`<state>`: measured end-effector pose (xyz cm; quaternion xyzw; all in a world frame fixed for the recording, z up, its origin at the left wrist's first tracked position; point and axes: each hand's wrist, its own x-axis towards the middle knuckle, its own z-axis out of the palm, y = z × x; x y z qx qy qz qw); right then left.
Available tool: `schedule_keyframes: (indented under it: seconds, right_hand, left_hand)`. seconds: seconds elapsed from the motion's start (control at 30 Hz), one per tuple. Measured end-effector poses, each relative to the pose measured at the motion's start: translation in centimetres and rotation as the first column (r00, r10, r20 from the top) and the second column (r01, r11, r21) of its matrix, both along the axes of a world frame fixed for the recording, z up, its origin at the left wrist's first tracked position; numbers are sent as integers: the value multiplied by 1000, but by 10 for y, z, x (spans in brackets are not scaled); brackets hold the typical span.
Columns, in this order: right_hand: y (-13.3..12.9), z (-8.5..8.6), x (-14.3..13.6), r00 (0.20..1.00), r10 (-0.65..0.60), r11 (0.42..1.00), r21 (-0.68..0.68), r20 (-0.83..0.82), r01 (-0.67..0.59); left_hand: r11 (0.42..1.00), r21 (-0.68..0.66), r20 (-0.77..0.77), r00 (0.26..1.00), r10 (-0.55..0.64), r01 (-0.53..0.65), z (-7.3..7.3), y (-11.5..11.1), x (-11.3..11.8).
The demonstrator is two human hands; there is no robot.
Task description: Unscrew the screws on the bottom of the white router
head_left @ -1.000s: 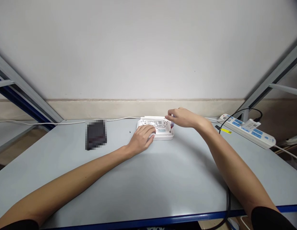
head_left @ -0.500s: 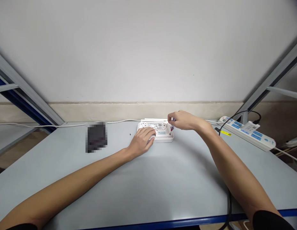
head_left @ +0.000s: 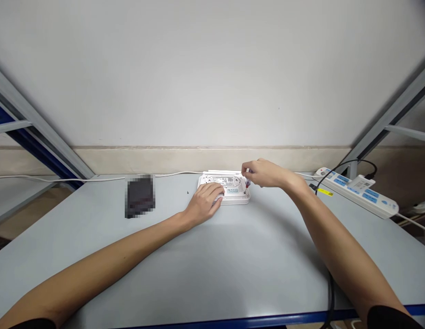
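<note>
A white router-like box (head_left: 237, 199) with labels and vent holes on its upper face lies at the back middle of the table. My left hand (head_left: 204, 203) rests on its left part, fingers spread over the top and thumb at the front edge. With fingers closed round a small screwdriver (head_left: 247, 183), my right hand (head_left: 258, 172) is above the box's right side. The screwdriver stands nearly upright, its tip at a hole in the front right corner. My fingers hide most of its handle.
A tiny dark screw-like piece (head_left: 188, 192) lies left of the box. Farther left is a dark pixelated item (head_left: 140, 196). A white power strip (head_left: 380, 205) with a plugged-in adapter and black cable sits at the right. Metal frame bars flank the table (head_left: 212, 274).
The whole view has shifted slightly, moving everything a little to the right. Both hands keep their places on and above the box, with no other clear change.
</note>
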<state>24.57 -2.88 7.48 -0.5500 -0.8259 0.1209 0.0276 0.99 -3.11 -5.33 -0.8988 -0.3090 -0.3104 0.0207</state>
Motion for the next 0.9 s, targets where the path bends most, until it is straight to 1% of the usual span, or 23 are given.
schedule_keyframes:
  seconds: [0.07,0.13,0.2,0.27,0.33,0.43,0.5,0.57,0.63,0.77,0.9]
  right_hand:
    - [1,-1,-1,999,-26,998,54,35,24]
    - [2,-2,-1,1000,0,998,66,28,-2]
    - [2,-2,-1,999,48,998,29,-14,-48]
    - [2,-1,-1,997,67,998,6,-29,-67]
    - [1,-1,-2,998,58,998,-12,-36,-58]
    - [0,0,-3,999,8,998,-63,-53,-12]
    - [0,-1,-3,999,-13,999,-32,-33,12]
    - [1,-1,-4,1000,-4,999,36,-9,5]
    - [1,-1,-4,1000,10,997,74,-9,-9]
    - [3,-1,-3,1000,8,999,40,-30,-7]
    - [7,-5,1,998,20,1000,18,-54,-19]
  left_hand:
    - [1000,0,-3,1000,1,-1,0,0,0]
    - [1000,-1,-6,1000,1,-1,0,0,0]
    - [1000,-2,-5,1000,0,0,1,0,0]
    - [1000,-5,-6,1000,0,0,1,0,0]
    - [1000,-8,-9,1000,0,0,2,0,0]
    - [1000,-9,-13,1000,3,-3,2,0,0]
    - [1000,-7,-14,1000,6,-6,1,0,0]
    - [1000,-6,-15,1000,8,-8,1,0,0]
    - [1000,-6,-17,1000,8,-8,1,0,0]
    - [1000,-5,-16,1000,6,-6,1,0,0]
    - [1000,-2,-8,1000,6,-6,1,-1,0]
